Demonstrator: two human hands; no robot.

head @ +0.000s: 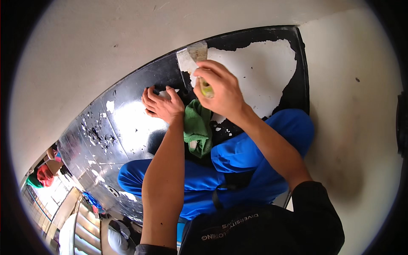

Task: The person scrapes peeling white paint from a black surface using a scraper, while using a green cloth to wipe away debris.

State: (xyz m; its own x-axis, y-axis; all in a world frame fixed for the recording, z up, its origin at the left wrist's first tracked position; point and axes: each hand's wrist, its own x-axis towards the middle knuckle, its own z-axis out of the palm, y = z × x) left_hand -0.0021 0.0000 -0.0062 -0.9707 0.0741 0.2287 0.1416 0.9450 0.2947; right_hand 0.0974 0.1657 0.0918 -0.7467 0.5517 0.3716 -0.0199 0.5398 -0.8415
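Observation:
My right hand [221, 89] is closed around the yellow-green handle of a scraper [198, 51], whose broad, stained metal blade lies at the far edge of a black sheet surface [162, 73]. Beside the blade, a large whitish patch [255, 76] with ragged black borders spreads to the right. My left hand [164, 105] rests on the glossy black surface with its fingers spread; a small white piece or patch shows by its fingertips, and whether it is held is unclear. Between my forearms lies a crumpled green cloth [197, 127], with something pale in its fold.
Pale walls [350, 79] border the black surface at the far side and right. Black and white flakes [98, 132] are scattered at left. My crossed legs in blue trousers [236, 156] are close in front. At lower left are a white railing [86, 232] and red and green bags [45, 176].

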